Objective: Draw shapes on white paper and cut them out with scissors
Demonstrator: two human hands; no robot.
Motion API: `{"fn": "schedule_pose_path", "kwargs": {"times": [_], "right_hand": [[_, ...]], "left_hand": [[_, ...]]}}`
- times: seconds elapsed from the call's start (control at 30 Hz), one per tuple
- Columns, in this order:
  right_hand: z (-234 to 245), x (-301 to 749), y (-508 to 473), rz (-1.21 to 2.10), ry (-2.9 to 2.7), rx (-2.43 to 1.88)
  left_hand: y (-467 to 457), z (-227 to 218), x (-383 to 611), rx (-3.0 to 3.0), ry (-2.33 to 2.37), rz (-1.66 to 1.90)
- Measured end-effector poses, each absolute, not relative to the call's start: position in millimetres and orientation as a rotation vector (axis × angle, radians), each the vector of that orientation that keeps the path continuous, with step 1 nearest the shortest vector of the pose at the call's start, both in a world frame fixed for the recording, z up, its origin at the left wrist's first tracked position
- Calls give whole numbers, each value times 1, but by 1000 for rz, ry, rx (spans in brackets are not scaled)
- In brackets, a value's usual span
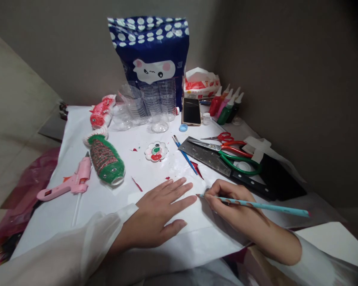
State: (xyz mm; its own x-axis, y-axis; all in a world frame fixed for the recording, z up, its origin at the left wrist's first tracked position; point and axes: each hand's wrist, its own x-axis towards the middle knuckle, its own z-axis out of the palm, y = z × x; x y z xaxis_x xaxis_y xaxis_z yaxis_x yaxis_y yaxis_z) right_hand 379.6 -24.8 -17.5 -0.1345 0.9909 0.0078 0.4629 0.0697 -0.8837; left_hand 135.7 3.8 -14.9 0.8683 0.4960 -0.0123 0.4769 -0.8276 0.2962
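Observation:
My left hand [161, 210] lies flat with its fingers spread on a white sheet of paper [193, 222] at the table's front. In my right hand [235, 202] is a light blue pencil [265, 205], gripped near its point, which touches or hovers just over the paper by my left fingertips. Beyond my hands sits a flower-shaped paint palette [149, 152] with red and green paint. Two blue paintbrushes [187, 157] lie to its right. Left of the palette rests a green fish [107, 161] with a bottle-mouth opening, and behind it a red one [103, 111].
A pink glue gun [79, 176] is at the left. Scissors with green handles [241, 163], a handsaw [205, 155] and small red scissors [223, 137] crowd the right. Clear plastic bottle pieces [150, 101], a phone [191, 111], paint bottles [225, 112] and a blue bag [155, 51] stand or lie behind.

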Motion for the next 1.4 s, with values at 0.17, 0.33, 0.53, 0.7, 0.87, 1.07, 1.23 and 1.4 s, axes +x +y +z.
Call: {"fn": "schedule_pose_path", "kwargs": {"times": [0.17, 0.33, 0.53, 0.7, 0.87, 1.07, 1.23, 1.4], "right_hand": [[-16, 381, -29, 1012, -1657, -1504], [-15, 384, -34, 1029, -1655, -1532], [-15, 385, -38, 1059, -1668, -1530], [-15, 386, -36, 1102, -1570, -1536], [-11, 384, -28, 1037, -1294, -1527], [-12, 368, -18, 1190, -1437, -1512], [-23, 369, -18, 1087, -1509, -1509], [-26, 368, -19, 1095, -1555, -1470]], "left_hand": [[4, -13, 137, 2751, 724, 87], [3, -13, 137, 2746, 729, 88], [3, -16, 137, 2769, 742, 74], [2, -18, 136, 2793, 755, 79], [3, -21, 137, 2804, 758, 149], [7, -26, 139, 2819, 790, 400], [11, -28, 137, 2796, 735, 715], [9, -24, 136, 2765, 685, 753]]}}
